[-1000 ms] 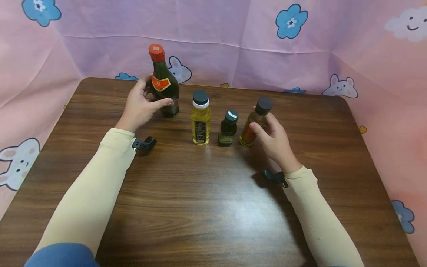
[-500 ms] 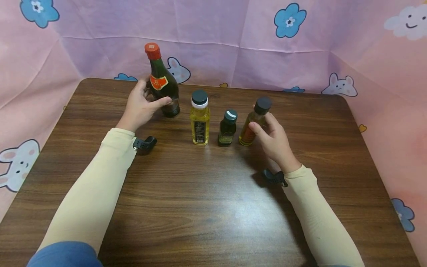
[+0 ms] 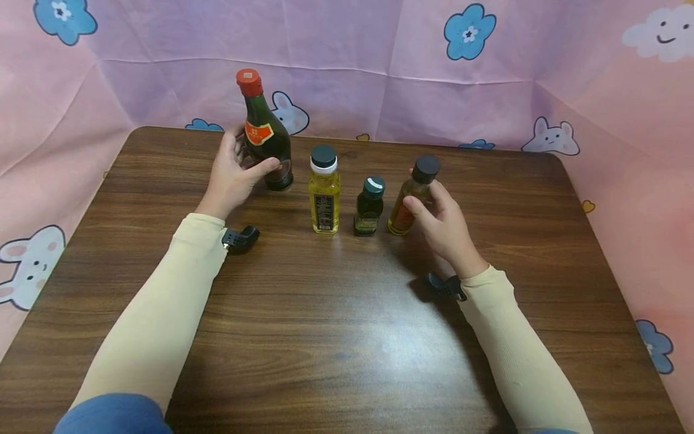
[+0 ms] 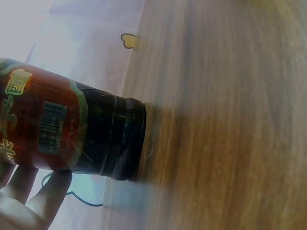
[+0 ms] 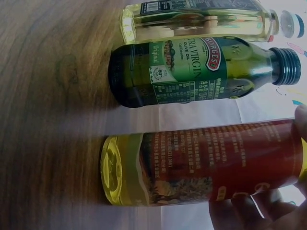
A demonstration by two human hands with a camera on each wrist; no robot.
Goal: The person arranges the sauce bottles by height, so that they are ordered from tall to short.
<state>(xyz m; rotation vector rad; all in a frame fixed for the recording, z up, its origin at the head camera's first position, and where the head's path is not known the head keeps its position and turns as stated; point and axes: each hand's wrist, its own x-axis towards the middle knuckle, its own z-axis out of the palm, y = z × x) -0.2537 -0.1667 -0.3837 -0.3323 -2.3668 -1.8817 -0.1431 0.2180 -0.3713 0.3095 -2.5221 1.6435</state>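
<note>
At the back left, my left hand [image 3: 230, 175] grips a dark glass bottle [image 3: 268, 132] with a red cap, tilted to the left. Its red label with gold characters and a barcode [image 4: 52, 128] shows in the left wrist view, the base close to the tabletop. My right hand [image 3: 447, 232] holds a bottle of yellow oil [image 3: 402, 208] by its upper part; this one has a black cap and a red label [image 5: 230, 158], and leans right. Just left of it stands a small green olive oil bottle [image 3: 368, 210]. Further left is a clear bottle of yellow oil [image 3: 324, 196] with a dark green cap.
A brown wooden table [image 3: 303, 337] carries all the bottles. Behind it and on both sides hangs a pink and purple cloth [image 3: 347, 42] printed with rabbits and flowers. A black strap [image 3: 241, 239] sits at the left wrist, another strap [image 3: 447, 286] at the right.
The left hand's dark bottle has tipped slightly further left, and the left forearm has shifted a little to the right. The right hand and the other bottles stay practically where they were.
</note>
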